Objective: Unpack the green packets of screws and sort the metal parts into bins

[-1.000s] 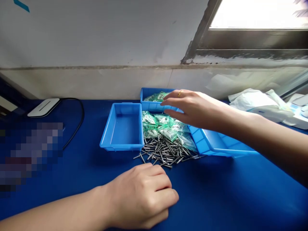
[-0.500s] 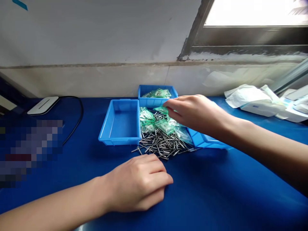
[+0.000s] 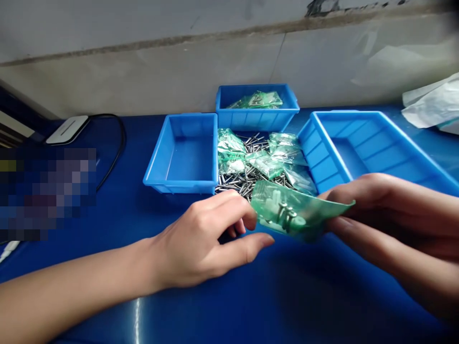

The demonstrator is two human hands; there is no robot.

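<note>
My right hand (image 3: pixel 366 205) pinches a small green plastic bag (image 3: pixel 294 212) with white and metal parts inside, holding it low over the blue table. My left hand (image 3: pixel 208 236) is at the bag's left end, index finger touching its edge and thumb stretched out below it. Just behind lies a pile of thin metal pins (image 3: pixel 244 184) with more green bags (image 3: pixel 265 155) on top.
Three blue bins stand behind: an empty one at the left (image 3: pixel 179 179), a small one with green bags at the back (image 3: pixel 258 119), a large empty one at the right (image 3: pixel 362 129). A white device (image 3: pixel 68 129) with a black cable lies far left. White wrapping (image 3: pixel 433 105) sits at the right.
My right hand picked one green bag off the pile and drew it toward me. My left hand opened from a loose fist and rose to the bag. The view tilted downward.
</note>
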